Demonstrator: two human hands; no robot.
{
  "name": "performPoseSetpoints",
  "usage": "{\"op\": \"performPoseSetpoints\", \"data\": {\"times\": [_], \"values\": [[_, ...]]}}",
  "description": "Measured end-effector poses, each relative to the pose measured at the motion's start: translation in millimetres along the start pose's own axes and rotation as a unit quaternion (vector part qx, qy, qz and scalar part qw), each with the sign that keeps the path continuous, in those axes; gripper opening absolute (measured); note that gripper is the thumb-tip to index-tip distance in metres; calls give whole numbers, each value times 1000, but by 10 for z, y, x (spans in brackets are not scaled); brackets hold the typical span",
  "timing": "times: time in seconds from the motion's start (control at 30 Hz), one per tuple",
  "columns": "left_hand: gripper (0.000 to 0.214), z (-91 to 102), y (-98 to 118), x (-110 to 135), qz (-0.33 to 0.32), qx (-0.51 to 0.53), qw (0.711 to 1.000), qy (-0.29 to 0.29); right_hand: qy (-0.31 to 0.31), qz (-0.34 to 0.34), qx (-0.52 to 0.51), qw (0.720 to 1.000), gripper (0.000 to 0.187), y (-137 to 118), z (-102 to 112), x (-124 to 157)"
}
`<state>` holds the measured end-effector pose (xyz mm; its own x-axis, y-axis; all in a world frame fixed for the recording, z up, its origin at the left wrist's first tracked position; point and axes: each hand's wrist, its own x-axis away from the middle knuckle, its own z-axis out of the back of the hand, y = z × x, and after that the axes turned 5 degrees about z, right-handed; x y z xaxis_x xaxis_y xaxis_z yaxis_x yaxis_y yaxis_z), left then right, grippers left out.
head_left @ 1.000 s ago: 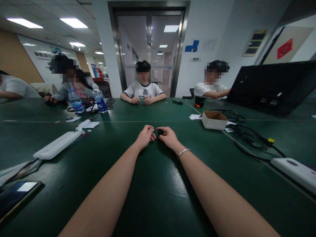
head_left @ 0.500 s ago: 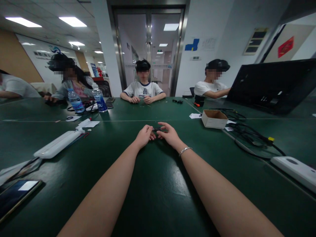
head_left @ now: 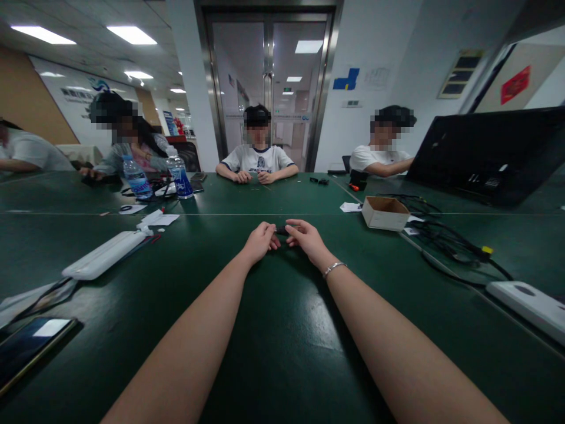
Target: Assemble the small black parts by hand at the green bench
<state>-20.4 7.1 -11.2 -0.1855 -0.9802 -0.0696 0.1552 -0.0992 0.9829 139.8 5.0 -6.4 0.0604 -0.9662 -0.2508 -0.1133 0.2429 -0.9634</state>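
Both my forearms stretch out over the dark green table [head_left: 282, 330]. My left hand [head_left: 259, 241] and my right hand [head_left: 306, 240] meet at the table's middle, fingers curled and pinched together. Between their fingertips sits a small black part [head_left: 281, 230], held from both sides. It is too small to name. A thin silver bracelet [head_left: 333, 268] circles my right wrist.
A white power strip [head_left: 103, 254] lies left, another [head_left: 527, 303] right, with black cables [head_left: 450, 247]. An open cardboard box [head_left: 384, 212] stands right of my hands. A phone [head_left: 30, 344] lies near left. Two water bottles [head_left: 136, 179] and several seated people are across the table. A black laptop lid [head_left: 485, 153] rises at the right.
My right hand's fingers have closed over the small black part, and both hands have shifted slightly away from me. The view has drifted a little.
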Motion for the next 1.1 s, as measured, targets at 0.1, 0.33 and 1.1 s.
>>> {"op": "performPoseSetpoints", "data": {"times": [0.1,0.33,1.1], "values": [[22,-1,-17,-11,-6,-3,1000,3,-1,1,0,1000,26,9,0,-5],[24,3,-17,9,-23,-33,999,6,-14,5,-13,1000,30,39,20,-19],[39,19,-60,-18,-19,-110,994,-11,-45,9,-45,998,40,35,84,-8]]}}
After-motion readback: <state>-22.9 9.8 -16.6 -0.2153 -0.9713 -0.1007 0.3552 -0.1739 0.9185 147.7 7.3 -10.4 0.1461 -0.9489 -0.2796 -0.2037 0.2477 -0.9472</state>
